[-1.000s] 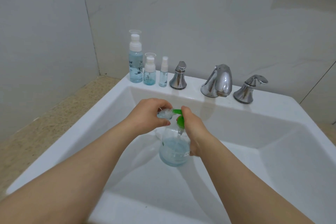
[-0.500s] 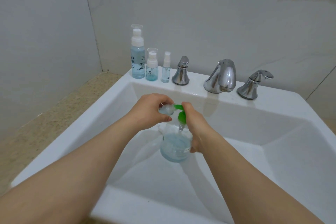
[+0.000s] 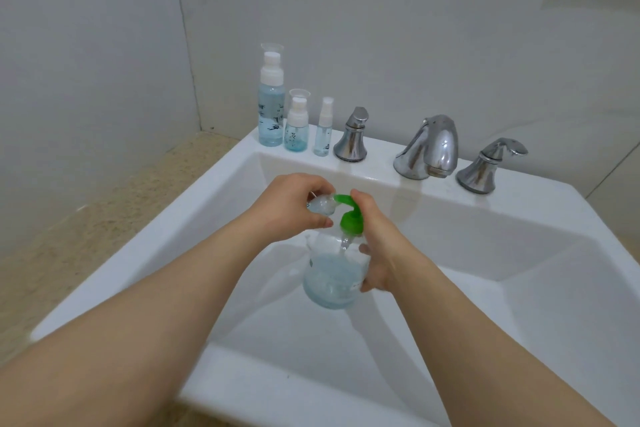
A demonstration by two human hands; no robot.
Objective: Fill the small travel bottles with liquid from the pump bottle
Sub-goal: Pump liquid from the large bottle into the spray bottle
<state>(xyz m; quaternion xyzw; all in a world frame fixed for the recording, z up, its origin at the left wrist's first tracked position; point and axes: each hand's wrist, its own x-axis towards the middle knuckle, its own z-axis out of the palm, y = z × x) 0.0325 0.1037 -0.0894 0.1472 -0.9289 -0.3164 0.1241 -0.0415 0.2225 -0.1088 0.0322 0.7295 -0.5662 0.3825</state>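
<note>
Over the basin of a white sink (image 3: 502, 218), two bare hands work together. The right hand (image 3: 381, 253) curls its fingers round a clear pump bottle (image 3: 329, 281), roughly half full of pale blue liquid, with one digit resting on top of its green pump head (image 3: 350, 218). Just left of that grip, the left hand (image 3: 291, 208) pinches a small clear travel bottle (image 3: 320, 206), tilted and held against the nozzle tip; how full it is cannot be told. Beyond both grips, on the sink's back ledge, a tall bottle (image 3: 272, 114), a medium bottle (image 3: 296, 135) and a slim spray bottle (image 3: 322, 135) stand capped in a row, each holding blue liquid. Those three look finished, so the held bottle is probably the last to fill and cap
</note>
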